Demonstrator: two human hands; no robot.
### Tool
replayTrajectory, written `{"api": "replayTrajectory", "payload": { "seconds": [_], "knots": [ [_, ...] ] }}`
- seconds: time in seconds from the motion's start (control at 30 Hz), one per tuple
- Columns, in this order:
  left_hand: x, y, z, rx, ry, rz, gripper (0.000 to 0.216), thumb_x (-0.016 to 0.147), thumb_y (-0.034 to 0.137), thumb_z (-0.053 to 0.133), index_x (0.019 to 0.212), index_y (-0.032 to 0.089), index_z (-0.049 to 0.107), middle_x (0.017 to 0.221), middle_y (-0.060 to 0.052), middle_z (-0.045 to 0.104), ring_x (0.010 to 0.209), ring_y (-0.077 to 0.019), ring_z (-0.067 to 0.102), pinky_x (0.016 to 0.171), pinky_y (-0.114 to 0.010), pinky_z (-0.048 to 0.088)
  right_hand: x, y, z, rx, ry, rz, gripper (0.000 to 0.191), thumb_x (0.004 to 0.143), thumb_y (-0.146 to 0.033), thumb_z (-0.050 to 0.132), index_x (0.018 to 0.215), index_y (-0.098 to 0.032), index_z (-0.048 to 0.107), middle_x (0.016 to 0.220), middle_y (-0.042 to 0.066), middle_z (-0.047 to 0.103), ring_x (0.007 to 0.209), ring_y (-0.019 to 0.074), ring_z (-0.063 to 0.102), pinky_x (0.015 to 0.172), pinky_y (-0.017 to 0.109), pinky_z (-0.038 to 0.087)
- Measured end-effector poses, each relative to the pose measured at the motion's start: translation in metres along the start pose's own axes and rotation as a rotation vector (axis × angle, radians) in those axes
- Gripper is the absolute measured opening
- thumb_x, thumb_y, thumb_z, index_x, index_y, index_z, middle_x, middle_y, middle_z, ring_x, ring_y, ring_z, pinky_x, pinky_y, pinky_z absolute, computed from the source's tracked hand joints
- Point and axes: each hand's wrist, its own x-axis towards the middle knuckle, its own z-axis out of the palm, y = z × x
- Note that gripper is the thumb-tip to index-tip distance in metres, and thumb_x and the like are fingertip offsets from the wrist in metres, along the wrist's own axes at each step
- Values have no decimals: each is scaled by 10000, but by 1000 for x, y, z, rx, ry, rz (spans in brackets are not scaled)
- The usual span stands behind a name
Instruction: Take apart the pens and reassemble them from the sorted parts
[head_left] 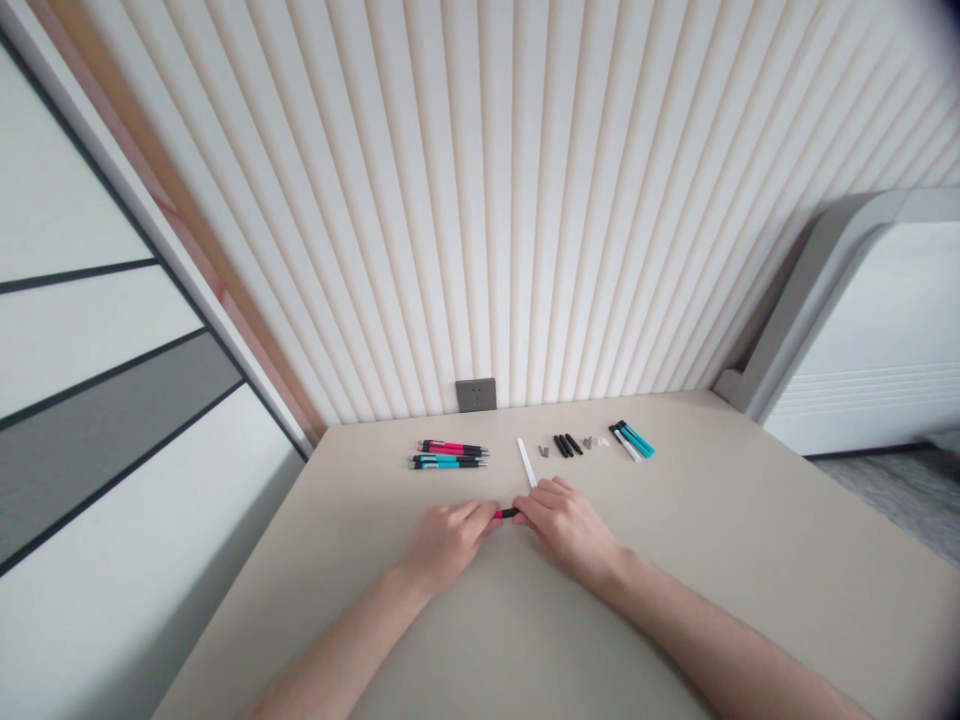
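Observation:
Near the middle of the table, a red and black pen (506, 513) is held level between my two hands. The fingers of my left hand (448, 540) close round its red end. My right hand (562, 522) pinches the black end. Most of the pen is hidden by the fingers. Just beyond my right hand lies a thin white strip (526, 462), partly covered by the fingers. Farther left are red pens (454, 447) and turquoise pens (450, 462) with black grips, lying side by side.
Black grips (568, 445) lie in a row, with small grey pieces (544, 452) and small white pieces (602, 441) beside them. Turquoise and white barrels (634, 440) lie farther right. A dark wall socket (475, 394) sits behind the table (360, 500). A bed frame (847, 330) stands right.

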Motion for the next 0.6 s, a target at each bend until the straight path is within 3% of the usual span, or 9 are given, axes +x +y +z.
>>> {"api": "replayTrajectory", "payload": {
  "seconds": [0.2, 0.4, 0.5, 0.6],
  "knots": [
    [-1, 0, 0, -15, -23, -36, 188, 984, 296, 441, 951, 205, 602, 727, 9, 650, 653, -161, 658, 530, -266, 418, -1, -1, -7, 27, 37, 9, 242, 979, -352, 454, 991, -198, 641, 840, 56, 642, 813, 187, 549, 746, 312, 382],
    [1, 1, 1, -7, -20, -65, 170, 977, 295, 454, 992, 203, 596, 757, -6, 655, 686, -166, 652, 593, -261, 462, -1, 0, -3, 35, -7, 98, 240, 983, -288, 443, 850, -204, 624, 770, 38, 631, 791, 190, 552, 742, 321, 401],
    [1, 2, 0, -17, -13, -67, 139, 969, 263, 470, 969, 192, 589, 778, -12, 655, 716, -171, 648, 612, -265, 470, -2, 1, -3, 89, -7, 102, 130, 946, -299, 523, 952, -198, 604, 882, 53, 645, 861, 200, 561, 778, 325, 423],
    [2, 2, -2, -11, -16, -71, 138, 962, 265, 481, 909, 189, 584, 769, -5, 628, 706, -168, 628, 612, -271, 465, -2, 1, -3, 107, -5, 111, 202, 942, -328, 530, 1089, -198, 579, 945, 64, 652, 905, 210, 566, 812, 344, 431]
  ]
}}
